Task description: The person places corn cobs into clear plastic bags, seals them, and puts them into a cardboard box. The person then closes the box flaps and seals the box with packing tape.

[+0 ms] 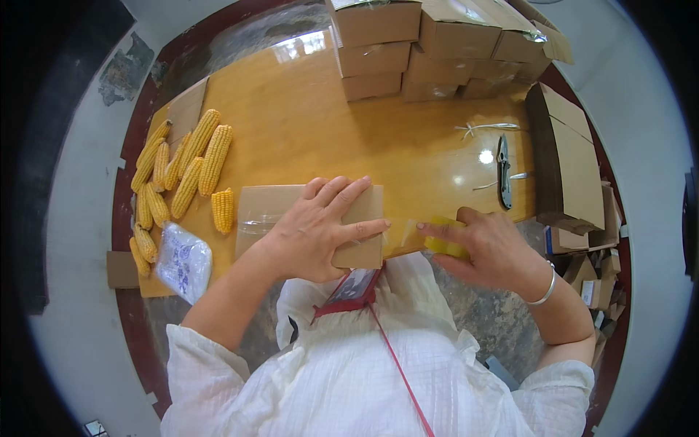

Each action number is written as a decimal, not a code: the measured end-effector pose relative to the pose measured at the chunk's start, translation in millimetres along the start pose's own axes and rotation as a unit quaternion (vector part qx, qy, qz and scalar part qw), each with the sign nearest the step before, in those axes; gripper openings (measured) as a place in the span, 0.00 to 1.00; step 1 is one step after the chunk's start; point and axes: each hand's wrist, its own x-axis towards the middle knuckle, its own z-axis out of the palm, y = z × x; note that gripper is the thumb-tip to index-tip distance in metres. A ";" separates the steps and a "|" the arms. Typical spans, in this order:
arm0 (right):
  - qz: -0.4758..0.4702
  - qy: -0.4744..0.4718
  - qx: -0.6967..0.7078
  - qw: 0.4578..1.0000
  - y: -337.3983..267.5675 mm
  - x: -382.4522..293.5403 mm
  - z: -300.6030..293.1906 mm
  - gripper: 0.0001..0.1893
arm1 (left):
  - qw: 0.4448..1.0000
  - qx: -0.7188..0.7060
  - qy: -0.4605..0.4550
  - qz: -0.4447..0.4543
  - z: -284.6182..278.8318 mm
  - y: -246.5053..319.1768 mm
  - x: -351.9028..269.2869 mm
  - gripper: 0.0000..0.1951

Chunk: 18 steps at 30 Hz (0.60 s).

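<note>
A closed cardboard box (360,252) lies at the table's near edge, with clear tape across its left part. My left hand (322,229) rests flat on top of it, fingers spread and thumb reaching past its right edge. To the right, my right hand (486,243) grips a roll of yellowish packing tape (445,240), its index finger stretched toward the box. A strip of clear tape (407,232) seems to span the gap between box and roll. Beyond that hand lies a dark folding knife (504,172).
Several corn cobs (188,164) and a plastic-wrapped packet (184,261) lie on the left of the wooden table (284,125). Stacked cardboard boxes (377,57) stand at the back. A bundle of flat cardboard (568,158) stands at the right edge, near white ties (494,127).
</note>
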 end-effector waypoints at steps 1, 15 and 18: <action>0.009 -0.017 0.001 1.000 -0.3 -0.3 -1.4 0.21 | 1.000 -0.004 0.005 0.006 0.7 -0.3 0.3 0.38; -0.133 0.097 -0.084 0.983 -51.0 -37.3 -65.6 0.21 | 0.968 0.114 0.219 0.047 -48.7 43.4 -40.0 0.30; -0.198 0.199 -0.147 0.948 -62.3 -43.2 -72.0 0.20 | 0.942 0.209 0.263 0.022 -65.5 67.5 -55.0 0.27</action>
